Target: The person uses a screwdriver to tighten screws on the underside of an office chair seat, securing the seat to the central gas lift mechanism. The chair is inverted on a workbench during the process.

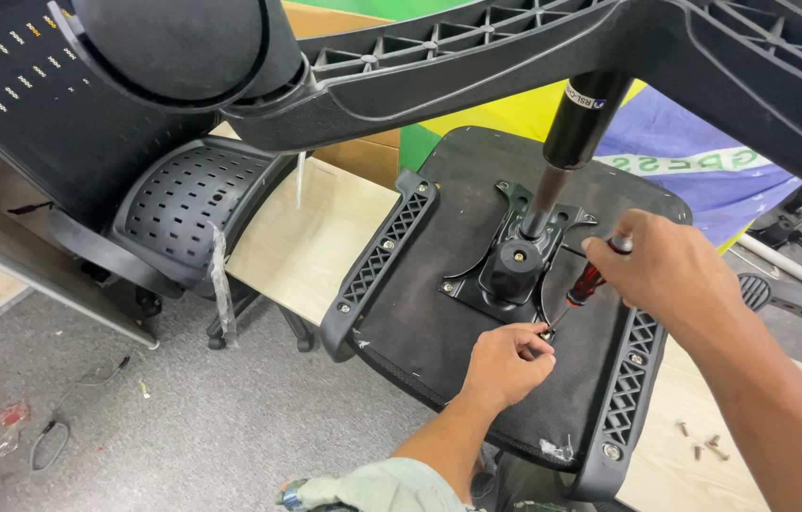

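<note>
A screwdriver [589,282] is gripped in the closed right hand [666,270]; a screw [547,333] is pinched by the left hand [505,365] at the seat [462,284] plate [477,284].

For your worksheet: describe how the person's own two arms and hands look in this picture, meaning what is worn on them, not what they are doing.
Both hands are bare: no gloves, rings or watch show on the left hand or right hand. The left forearm emerges from a pale grey-green sleeve bunched near the elbow. The right forearm is uncovered as far as the picture shows.
</note>
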